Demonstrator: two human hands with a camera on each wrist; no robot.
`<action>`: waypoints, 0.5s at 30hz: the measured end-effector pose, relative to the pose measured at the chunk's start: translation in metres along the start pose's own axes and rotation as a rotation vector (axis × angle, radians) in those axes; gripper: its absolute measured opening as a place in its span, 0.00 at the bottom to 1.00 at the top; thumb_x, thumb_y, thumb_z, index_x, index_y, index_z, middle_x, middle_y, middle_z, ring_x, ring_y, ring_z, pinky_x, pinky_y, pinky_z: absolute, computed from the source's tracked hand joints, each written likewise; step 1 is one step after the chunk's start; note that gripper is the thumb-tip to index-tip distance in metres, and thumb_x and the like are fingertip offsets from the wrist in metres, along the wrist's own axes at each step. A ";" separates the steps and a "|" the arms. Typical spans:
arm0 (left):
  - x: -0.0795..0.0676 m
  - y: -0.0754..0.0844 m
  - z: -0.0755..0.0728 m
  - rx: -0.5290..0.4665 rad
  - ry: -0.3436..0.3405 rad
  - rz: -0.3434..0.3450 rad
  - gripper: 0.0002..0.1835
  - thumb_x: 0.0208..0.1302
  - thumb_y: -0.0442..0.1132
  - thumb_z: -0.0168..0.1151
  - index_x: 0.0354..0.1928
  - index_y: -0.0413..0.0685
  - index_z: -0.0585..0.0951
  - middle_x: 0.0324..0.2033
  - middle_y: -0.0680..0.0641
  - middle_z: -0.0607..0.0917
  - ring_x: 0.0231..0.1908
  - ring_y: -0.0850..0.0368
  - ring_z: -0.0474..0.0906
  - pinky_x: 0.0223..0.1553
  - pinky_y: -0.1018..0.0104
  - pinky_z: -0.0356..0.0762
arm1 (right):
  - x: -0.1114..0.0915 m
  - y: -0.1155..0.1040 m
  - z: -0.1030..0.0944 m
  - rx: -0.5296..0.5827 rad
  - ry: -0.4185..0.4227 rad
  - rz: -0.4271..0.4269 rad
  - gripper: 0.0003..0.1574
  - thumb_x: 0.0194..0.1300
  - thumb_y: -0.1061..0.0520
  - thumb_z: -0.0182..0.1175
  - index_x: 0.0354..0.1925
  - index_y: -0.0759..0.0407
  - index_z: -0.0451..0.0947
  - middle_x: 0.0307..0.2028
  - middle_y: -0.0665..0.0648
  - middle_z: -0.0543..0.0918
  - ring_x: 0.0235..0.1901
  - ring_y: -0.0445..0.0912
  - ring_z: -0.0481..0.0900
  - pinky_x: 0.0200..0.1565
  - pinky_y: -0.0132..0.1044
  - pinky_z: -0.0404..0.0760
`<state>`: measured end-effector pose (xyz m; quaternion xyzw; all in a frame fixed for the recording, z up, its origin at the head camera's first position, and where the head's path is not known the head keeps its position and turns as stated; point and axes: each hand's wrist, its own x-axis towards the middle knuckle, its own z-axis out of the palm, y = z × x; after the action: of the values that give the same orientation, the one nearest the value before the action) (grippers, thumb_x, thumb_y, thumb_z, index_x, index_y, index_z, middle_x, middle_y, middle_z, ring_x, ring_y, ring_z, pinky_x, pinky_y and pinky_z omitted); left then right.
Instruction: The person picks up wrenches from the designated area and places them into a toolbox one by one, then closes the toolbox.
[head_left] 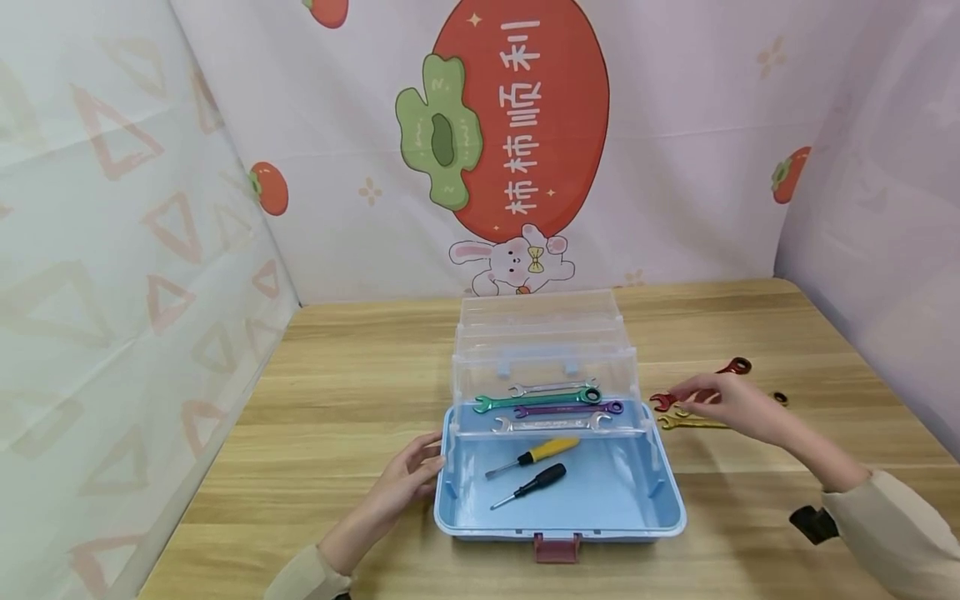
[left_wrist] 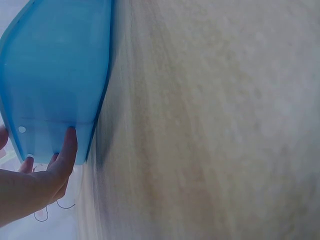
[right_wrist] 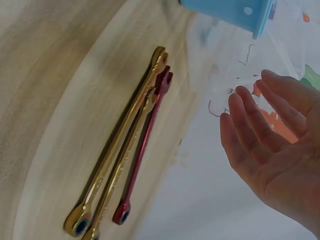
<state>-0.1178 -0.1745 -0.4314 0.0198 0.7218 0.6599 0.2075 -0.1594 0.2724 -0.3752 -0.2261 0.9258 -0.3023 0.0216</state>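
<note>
A blue toolbox stands with its clear lid raised. My left hand rests its fingers against the box's left side; the left wrist view shows the fingertips touching the blue wall. Over a red wrench and two gold wrenches on the table, my right hand hovers with loosely bent fingers and nothing between them. In the right wrist view these wrenches lie side by side, apart from the hand. The box holds a yellow-handled screwdriver and a black-handled screwdriver.
In the box's clear upper tray lie several wrenches, among them a green wrench and a purple wrench. A reddish latch hangs at the box's front. Printed cloth rises behind the wooden table.
</note>
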 end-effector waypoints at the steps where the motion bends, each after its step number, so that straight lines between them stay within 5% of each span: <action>1: 0.000 0.000 0.000 0.003 0.001 -0.002 0.32 0.62 0.46 0.54 0.63 0.38 0.57 0.56 0.34 0.66 0.49 0.50 0.72 0.47 0.58 0.73 | -0.001 0.004 0.001 -0.004 -0.003 -0.001 0.12 0.56 0.63 0.58 0.40 0.67 0.78 0.33 0.56 0.82 0.30 0.35 0.75 0.30 0.31 0.76; 9: 0.000 -0.002 0.000 -0.004 0.005 0.006 0.32 0.61 0.44 0.54 0.63 0.38 0.57 0.56 0.33 0.66 0.49 0.50 0.71 0.47 0.58 0.73 | -0.008 0.027 0.004 -0.040 -0.010 -0.064 0.12 0.47 0.69 0.63 0.35 0.71 0.78 0.29 0.59 0.82 0.26 0.41 0.77 0.25 0.30 0.76; 15: 0.000 -0.002 0.000 -0.012 -0.003 0.008 0.32 0.61 0.44 0.54 0.63 0.38 0.57 0.56 0.33 0.65 0.49 0.50 0.71 0.47 0.59 0.73 | -0.012 0.035 0.010 -0.071 -0.066 0.009 0.13 0.46 0.68 0.63 0.35 0.68 0.78 0.30 0.57 0.81 0.29 0.44 0.77 0.27 0.30 0.75</action>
<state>-0.1175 -0.1748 -0.4336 0.0227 0.7175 0.6650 0.2061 -0.1613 0.2971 -0.4040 -0.2325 0.9357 -0.2615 0.0452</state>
